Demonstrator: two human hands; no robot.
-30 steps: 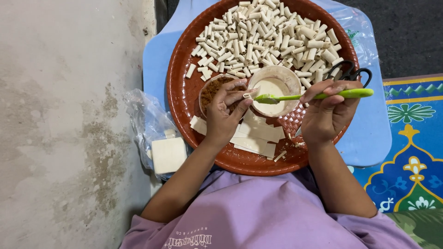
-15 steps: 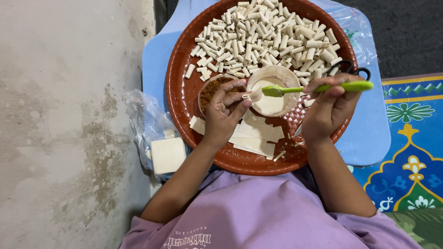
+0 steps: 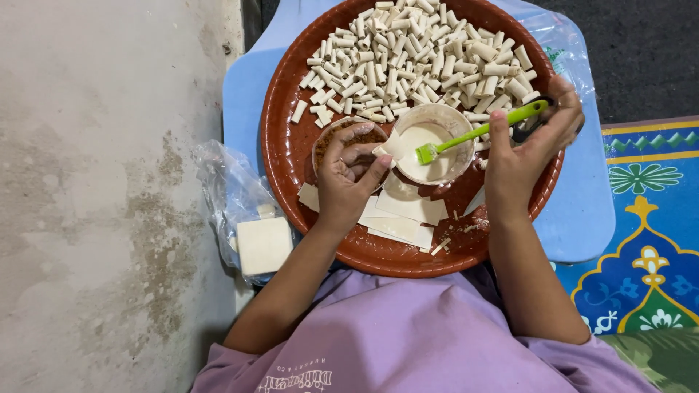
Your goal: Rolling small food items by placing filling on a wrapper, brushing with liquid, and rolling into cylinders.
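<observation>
My left hand (image 3: 348, 178) pinches a small wrapper (image 3: 388, 148) over the filling bowl (image 3: 328, 142), mid-tray (image 3: 284, 156). My right hand (image 3: 526, 149) grips the brush (image 3: 473, 131), bristles in the paste bowl (image 3: 435, 142). Best, I think, to dab lightly along the wrapper's edge only.

Bare floor, low table, bright mat
Stained grey concrete floor (image 3: 102, 196) on the left; blue plastic table (image 3: 582, 211) centre; patterned blue-green mat (image 3: 648, 247) on the right.
</observation>
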